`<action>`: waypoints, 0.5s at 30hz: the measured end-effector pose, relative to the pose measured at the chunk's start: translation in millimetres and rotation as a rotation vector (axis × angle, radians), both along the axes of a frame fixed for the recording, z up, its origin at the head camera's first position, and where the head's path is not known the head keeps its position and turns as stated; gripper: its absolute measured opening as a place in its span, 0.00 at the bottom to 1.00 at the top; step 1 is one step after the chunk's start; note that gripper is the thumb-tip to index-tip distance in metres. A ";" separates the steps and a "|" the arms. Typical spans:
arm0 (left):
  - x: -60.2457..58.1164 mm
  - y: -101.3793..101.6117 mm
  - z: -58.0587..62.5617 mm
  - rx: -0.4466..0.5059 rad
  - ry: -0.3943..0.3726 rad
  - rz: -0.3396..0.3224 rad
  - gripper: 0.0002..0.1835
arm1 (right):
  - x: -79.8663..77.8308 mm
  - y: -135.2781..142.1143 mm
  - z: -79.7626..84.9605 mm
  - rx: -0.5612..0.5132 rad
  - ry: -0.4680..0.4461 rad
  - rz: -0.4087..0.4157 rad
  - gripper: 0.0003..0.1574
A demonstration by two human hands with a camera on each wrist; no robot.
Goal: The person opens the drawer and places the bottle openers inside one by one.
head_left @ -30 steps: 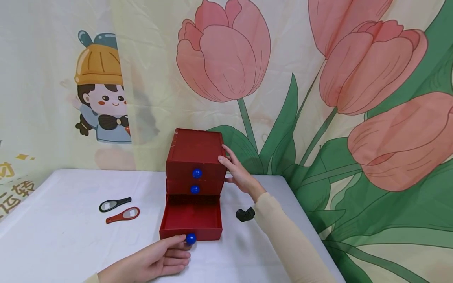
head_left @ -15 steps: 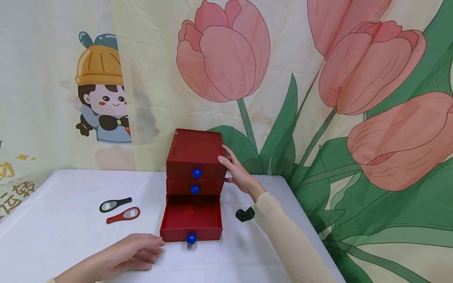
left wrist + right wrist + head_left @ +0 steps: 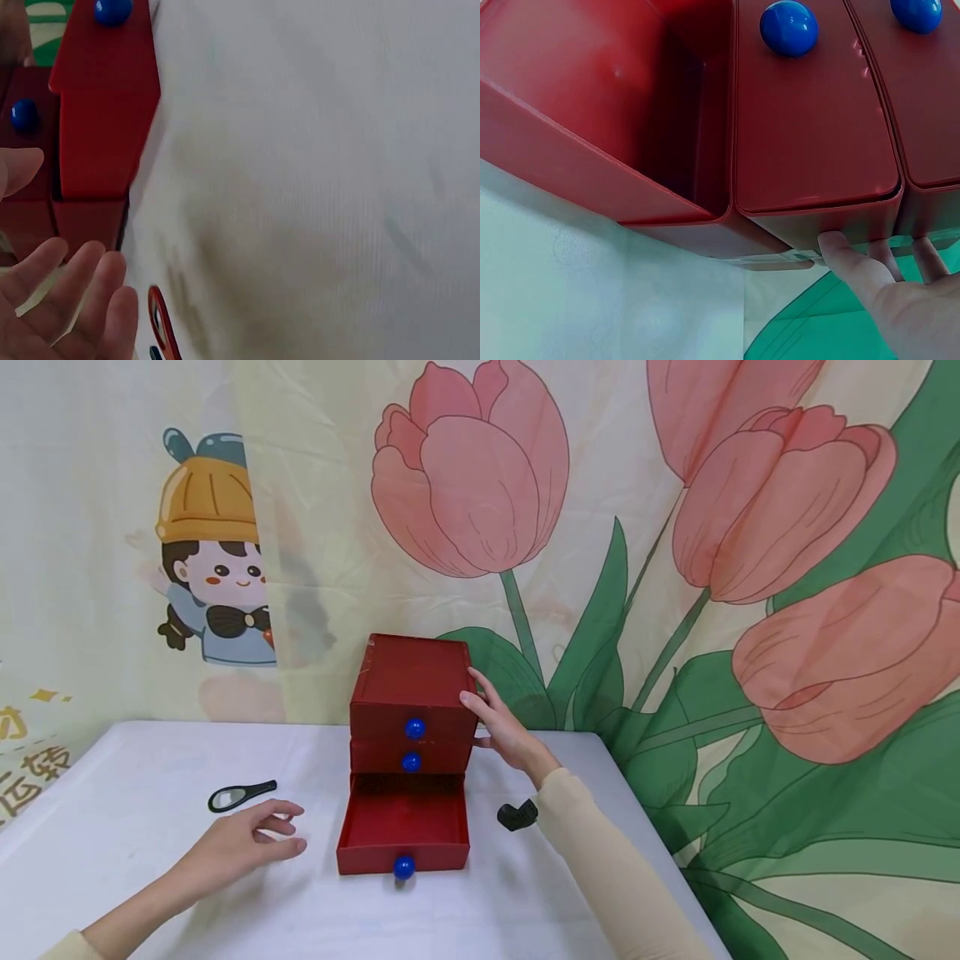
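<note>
A red chest of drawers (image 3: pixel 412 668) with blue knobs stands on the table, its bottom drawer (image 3: pixel 405 818) pulled out and bare inside. My right hand (image 3: pixel 510 731) rests its fingers and thumb against the chest's right side. To the left of the drawer hovers my left hand (image 3: pixel 251 843), fingers loosely bent, holding nothing. Close by that hand, the red bottle opener (image 3: pixel 165 322) shows in the left wrist view; the hand hides it in the head view. A black bottle opener (image 3: pixel 242 796) lies just beyond the hand.
Right of the chest, a curved black object (image 3: pixel 517 815) lies by the right sleeve (image 3: pixel 592 843). A white cloth covers the table (image 3: pixel 540 910). Behind it hangs a printed curtain (image 3: pixel 322 527) with tulips.
My left hand has let go of the bottom drawer's knob and moved left and away from me, over the red bottle opener. My right hand has stayed on the chest.
</note>
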State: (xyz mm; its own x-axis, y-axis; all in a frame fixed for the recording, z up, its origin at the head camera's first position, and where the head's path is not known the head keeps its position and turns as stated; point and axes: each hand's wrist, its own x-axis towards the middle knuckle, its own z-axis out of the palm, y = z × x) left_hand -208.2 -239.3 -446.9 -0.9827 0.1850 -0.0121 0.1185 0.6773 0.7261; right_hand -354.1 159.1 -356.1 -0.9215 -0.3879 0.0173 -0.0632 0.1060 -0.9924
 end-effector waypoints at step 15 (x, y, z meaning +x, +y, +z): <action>-32.5 -30.0 -7.8 -0.267 0.292 -0.005 0.35 | -0.3 -0.1 -0.5 -0.003 0.007 0.004 0.45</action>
